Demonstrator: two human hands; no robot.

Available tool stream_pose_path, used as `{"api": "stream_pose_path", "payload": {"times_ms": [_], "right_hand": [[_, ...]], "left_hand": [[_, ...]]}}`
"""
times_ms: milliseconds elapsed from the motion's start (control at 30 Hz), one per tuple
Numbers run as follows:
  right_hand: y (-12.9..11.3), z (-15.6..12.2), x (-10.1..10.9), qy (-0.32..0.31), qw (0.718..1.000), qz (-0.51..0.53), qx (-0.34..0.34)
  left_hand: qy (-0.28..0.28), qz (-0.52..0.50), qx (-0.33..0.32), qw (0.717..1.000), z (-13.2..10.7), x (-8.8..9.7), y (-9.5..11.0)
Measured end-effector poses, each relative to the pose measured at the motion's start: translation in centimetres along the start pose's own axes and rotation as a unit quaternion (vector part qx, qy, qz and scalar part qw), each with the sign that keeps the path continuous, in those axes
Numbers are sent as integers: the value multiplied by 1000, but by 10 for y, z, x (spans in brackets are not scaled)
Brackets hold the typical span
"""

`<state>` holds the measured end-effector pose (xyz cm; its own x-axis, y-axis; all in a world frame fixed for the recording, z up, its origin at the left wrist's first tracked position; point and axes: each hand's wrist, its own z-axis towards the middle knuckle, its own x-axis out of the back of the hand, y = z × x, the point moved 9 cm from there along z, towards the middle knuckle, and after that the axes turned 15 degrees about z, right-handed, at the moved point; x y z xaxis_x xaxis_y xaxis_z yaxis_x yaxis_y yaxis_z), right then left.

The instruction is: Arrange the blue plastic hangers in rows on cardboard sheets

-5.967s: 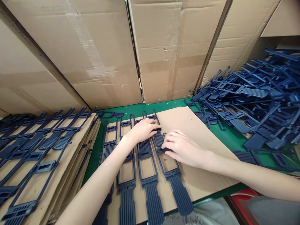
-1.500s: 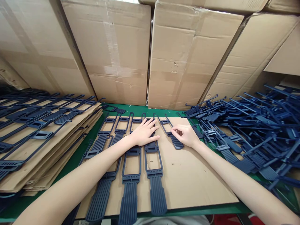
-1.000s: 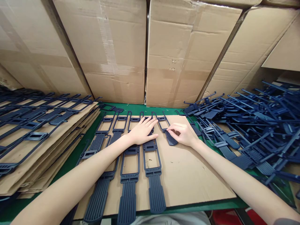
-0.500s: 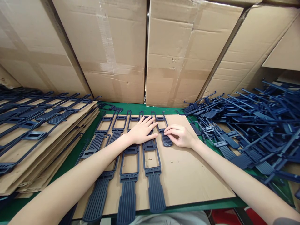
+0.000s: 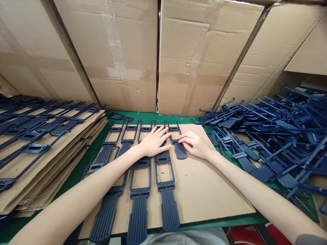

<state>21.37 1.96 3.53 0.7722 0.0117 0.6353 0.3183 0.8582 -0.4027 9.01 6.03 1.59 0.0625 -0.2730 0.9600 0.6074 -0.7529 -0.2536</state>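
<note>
Since 1.5 s ago the blue part (image 5: 181, 151) at the right hand (image 5: 194, 144) has swung from a slant to nearly straight and come in closer to its neighbours; left hand (image 5: 154, 141) in about the same spot throughout.

Blue part: lies flat near the far edge of a cardboard sheet (image 5: 206, 190), open frame pointing away from the wearer, ribbed tab toward the wearer. Right hand: fingers bent and bunched, thumb tucked below, narrow gap, tips at the top of the ribbed tab; cannot tell whether they pinch it or only touch. Left hand: palm down, fingers spread wide, resting over the laid parts just left of the blue part, what lies beneath partly hidden.

On the same sheet, left of the blue part: laid parts (image 5: 170, 208) in two rows, the near ones with tabs toward the wearer, some half covered by the left forearm.

Further out: green tabletop (image 5: 183, 120) showing around the sheet. At left, a cardboard stack (image 5: 49, 170) bearing more blue frames. At right, a tangled heap (image 5: 278, 143) of similar parts. Behind, large taped cartons (image 5: 127, 64) side by side.
</note>
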Motion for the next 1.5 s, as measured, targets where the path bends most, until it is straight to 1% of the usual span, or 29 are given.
{"api": "stream_pose_path", "payload": {"times_ms": [167, 400, 533, 600, 633, 700, 733, 800, 833, 867, 900, 933, 967, 1000, 1033, 1067, 1133, 1233, 1300, 1367, 1400, 1433, 1500], "right_hand": [[0, 0, -1, -11, 1000, 5, -4], [0, 0, -1, -11, 1000, -3, -3], [-5, 8, 1, -21, 1000, -9, -3], [-10, 17, 12, -27, 999, -28, -13], [-12, 22, 22, -24, 998, -44, -30], [-10, 26, 51, -12, 991, -83, -102], [-6, 22, 67, -10, 983, -99, -156], [7, -1, 97, -31, 951, -131, -278], [14, -20, 111, -50, 926, -159, -339], [21, -42, 127, -53, 892, -212, -394], [27, -66, 144, -50, 850, -276, -446], [31, -89, 158, -50, 808, -328, -487], [35, -111, 167, -55, 774, -361, -517], [39, -130, 172, -63, 755, -376, -534], [43, -143, 172, -69, 749, -378, -539], [47, -153, 171, -71, 750, -377, -539], [53, -163, 168, -65, 764, -372, -524], [57, -162, 165, -35, 785, -361, -502], [53, -158, 167, -10, 806, -328, -492], [39, -156, 174, 24, 825, -297, -480], [28, -156, 181, 47, 830, -289, -475], [15, -159, 189, 76, 831, -286, -472], [-17, -171, 205, 147, 819, -291, -473]], "left_hand": [[-6, 3, 2, 1000, 0, 1, 1], [-11, 6, 2, 1000, 0, 3, 2], [-6, 0, 2, 1000, 0, 1, 1], [-4, -1, 3, 1000, 1, 0, 0], [-3, 0, 4, 1000, 1, -1, -1], [-4, 1, 4, 1000, 1, -1, -1], [-5, 2, 5, 1000, 1, -1, -1], [-8, 3, 7, 1000, 1, -1, -1], [-8, 4, 8, 1000, 1, 0, -1], [-8, 4, 9, 1000, 1, 0, -2], [-6, 3, 10, 1000, 1, 0, -2], [-5, 3, 9, 1000, 1, 0, -2], [-3, 2, 9, 1000, 2, 0, -2], [-1, 0, 9, 1000, 2, 0, -2], [1, -2, 8, 1000, 2, 0, -2], [2, -4, 8, 1000, 2, -1, -2], [4, -9, 8, 1000, 2, -1, -2], [5, -9, 10, 1000, 2, 0, -3], [3, -7, 10, 1000, 2, 0, -3], [1, -5, 8, 1000, 2, 1, -3], [2, -4, 7, 1000, 2, 1, -2], [4, -3, 6, 1000, 2, 1, -2], [9, -4, 5, 1000, 2, 2, -2]]}}
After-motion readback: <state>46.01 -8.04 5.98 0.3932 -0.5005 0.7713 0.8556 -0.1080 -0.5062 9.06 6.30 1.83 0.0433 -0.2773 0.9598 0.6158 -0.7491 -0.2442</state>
